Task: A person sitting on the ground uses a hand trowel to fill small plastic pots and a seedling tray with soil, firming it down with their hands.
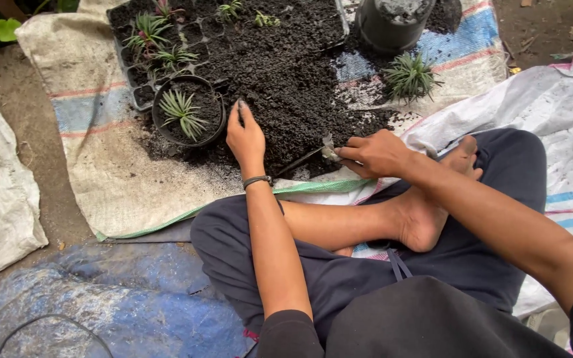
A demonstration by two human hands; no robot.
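I sit cross-legged on the ground before a heap of dark soil (293,86) spread on a woven sack. My left hand (245,136) rests flat on the soil, fingers together, just right of a small black pot (189,110) that holds a spiky green plant. A black band circles that wrist. My right hand (374,152) is closed on the pale handle of a thin dark tool (303,159) whose tip lies at the near edge of the soil.
A black seedling tray (142,46) with several small plants lies at the back left. A larger black pot (392,23) of soil stands at the back right, with a loose spiky plant (409,76) beside it. Sacks and a blue tarp (127,298) cover the ground.
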